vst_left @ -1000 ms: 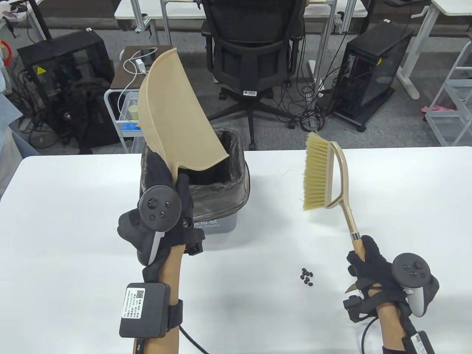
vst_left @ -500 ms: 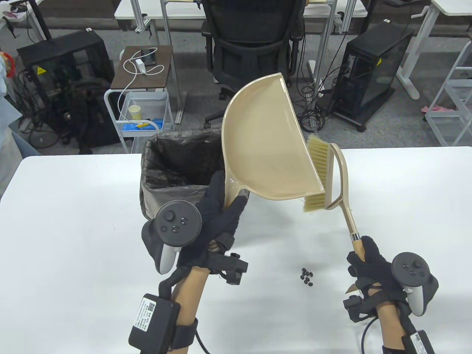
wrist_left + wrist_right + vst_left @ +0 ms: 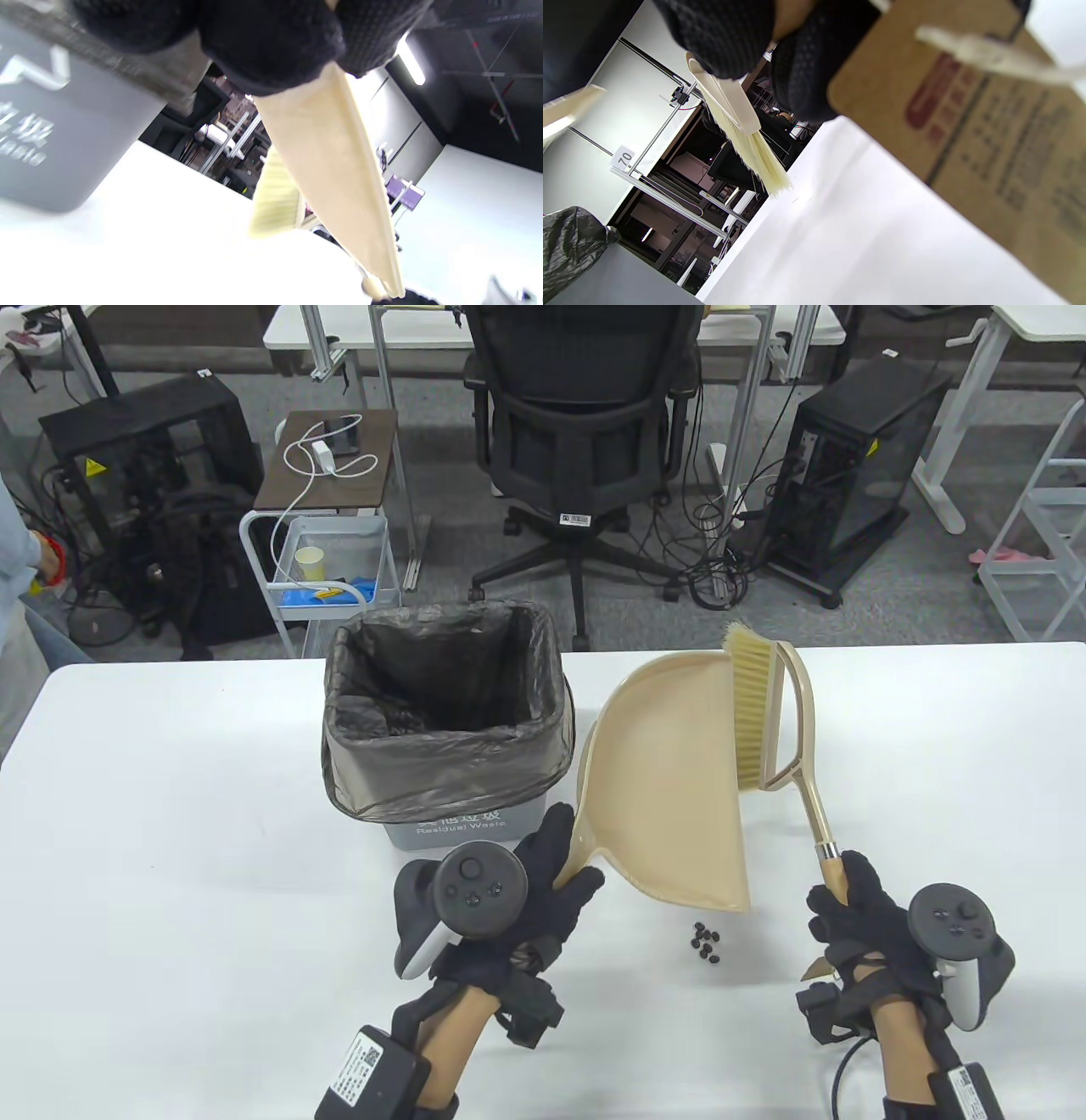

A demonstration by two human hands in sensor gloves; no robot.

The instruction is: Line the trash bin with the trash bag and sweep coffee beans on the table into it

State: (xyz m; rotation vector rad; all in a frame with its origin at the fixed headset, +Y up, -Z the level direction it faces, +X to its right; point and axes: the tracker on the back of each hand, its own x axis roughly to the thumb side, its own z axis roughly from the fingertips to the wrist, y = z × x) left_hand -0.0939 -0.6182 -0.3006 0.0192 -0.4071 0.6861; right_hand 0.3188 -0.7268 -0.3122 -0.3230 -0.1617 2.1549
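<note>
While the lined trash bin [image 3: 447,729] is waiting at left, the left hand [image 3: 517,912] is gripping the dustpan [image 3: 670,789]; I'd drop its lip flat beside the coffee beans [image 3: 706,942] on the table, right hand [image 3: 857,912] clutching the brush [image 3: 776,729].

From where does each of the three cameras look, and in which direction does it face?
Table view: above, looking down at bin, dustpan, brush, beans; left hand and right hand show.
Left wrist view: under the left hand, looking along the dustpan; glove on top.
Right wrist view: under the right hand, looking along the brush; glove on top.
Shared: both wrist views show brush and bin.
</note>
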